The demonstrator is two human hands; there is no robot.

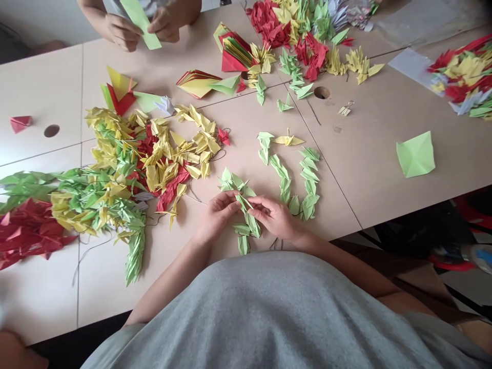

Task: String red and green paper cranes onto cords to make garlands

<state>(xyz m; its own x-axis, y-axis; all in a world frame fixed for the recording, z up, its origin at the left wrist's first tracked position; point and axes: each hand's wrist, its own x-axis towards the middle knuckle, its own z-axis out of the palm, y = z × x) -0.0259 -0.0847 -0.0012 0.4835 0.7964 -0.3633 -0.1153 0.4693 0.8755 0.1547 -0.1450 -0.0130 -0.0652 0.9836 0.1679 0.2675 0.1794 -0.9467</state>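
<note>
Matt paper cranes (246, 225), smooth laminate table (369, 154)

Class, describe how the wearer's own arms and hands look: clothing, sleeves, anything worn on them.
The left hand and right hand are ungloved, and no ring, watch or bracelet shows. No sleeve covers either arm as far as it is visible. The person wears a plain grey top.
</note>
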